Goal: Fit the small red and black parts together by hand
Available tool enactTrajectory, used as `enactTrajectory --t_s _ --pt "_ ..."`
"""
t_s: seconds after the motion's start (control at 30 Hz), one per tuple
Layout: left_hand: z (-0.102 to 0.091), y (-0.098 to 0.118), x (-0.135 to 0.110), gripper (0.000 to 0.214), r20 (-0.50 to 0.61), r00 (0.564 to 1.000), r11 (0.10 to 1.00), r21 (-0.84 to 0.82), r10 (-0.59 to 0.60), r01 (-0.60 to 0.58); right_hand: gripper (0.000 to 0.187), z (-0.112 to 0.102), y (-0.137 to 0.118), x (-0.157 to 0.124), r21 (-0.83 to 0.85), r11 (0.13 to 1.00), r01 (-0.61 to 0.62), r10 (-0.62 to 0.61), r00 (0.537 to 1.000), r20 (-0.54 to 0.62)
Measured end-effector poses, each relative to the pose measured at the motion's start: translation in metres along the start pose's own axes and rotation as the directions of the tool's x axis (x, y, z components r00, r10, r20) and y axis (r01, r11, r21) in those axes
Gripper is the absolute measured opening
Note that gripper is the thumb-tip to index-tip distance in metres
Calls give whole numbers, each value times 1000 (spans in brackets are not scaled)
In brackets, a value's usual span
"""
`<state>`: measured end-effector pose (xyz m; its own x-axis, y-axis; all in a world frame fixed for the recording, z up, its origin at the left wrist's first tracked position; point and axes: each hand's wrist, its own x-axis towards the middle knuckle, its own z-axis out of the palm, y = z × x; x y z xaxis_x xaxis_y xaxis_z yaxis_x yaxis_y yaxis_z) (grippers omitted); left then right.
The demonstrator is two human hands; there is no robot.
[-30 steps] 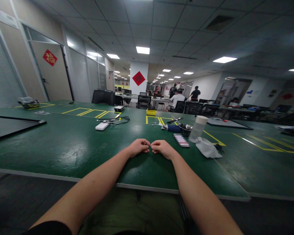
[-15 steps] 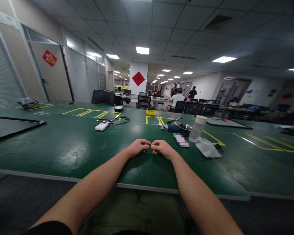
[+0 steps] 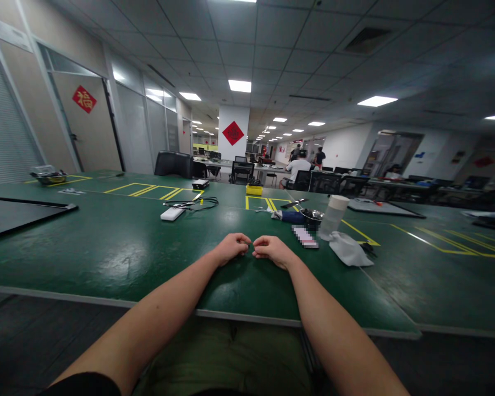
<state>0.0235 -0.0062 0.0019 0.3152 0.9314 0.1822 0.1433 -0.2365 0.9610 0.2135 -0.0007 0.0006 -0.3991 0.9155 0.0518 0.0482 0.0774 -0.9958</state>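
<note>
My left hand and my right hand are held close together over the front of the green table, fingertips facing each other across a narrow gap. The fingers of both are curled, thumb towards forefinger. Whatever may be pinched in them is too small or hidden to make out. To the right of my right hand lies a flat phone-like item, blurred out by pixels. Ahead and to the left of my left hand is a white power bank-like block with a dark cable.
A translucent bottle, a pale cloth pouch, a metal bowl and a dark blue rolled item crowd the right. Farther back is a yellow box. A black-edged panel lies left. People sit and stand in the background.
The fingertips of my two hands have drawn slightly apart, with a small shift in the fingers. The things on the table stay where they were.
</note>
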Motion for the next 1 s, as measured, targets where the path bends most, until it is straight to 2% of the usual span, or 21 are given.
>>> enactTrajectory --t_s 0.13,0.3,0.4,0.53,0.7,0.87,1.0 --pt "-1 -1 0 16 -36 999 1000 22 17 -16 18 0 -1 0 -36 999 25 -26 1000 -5" --pt "-2 -1 1 13 -6 999 998 26 52 -52 13 1 -4 -1 -25 1000 -4 4 1000 -13" --pt "0 -3 3 14 0 997 996 -60 72 -72 12 1 -5 -1 -15 1000 -17 17 1000 -12" --pt "0 -5 4 11 -38 998 983 -180 42 -48 14 0 -3 0 -5 1000 -4 4 999 -50" --pt "-2 -5 5 11 -46 998 991 -125 36 -42 18 -2 -1 1 -12 1000 20 -21 998 -62" --pt "-5 -8 8 29 -80 993 992 -82 86 -93 24 -3 -2 2 -113 990 83 -92 993 -78" --pt "-6 -8 8 26 -79 991 994 -8 108 -109 28 -2 -3 3 -71 989 133 -138 988 -75"
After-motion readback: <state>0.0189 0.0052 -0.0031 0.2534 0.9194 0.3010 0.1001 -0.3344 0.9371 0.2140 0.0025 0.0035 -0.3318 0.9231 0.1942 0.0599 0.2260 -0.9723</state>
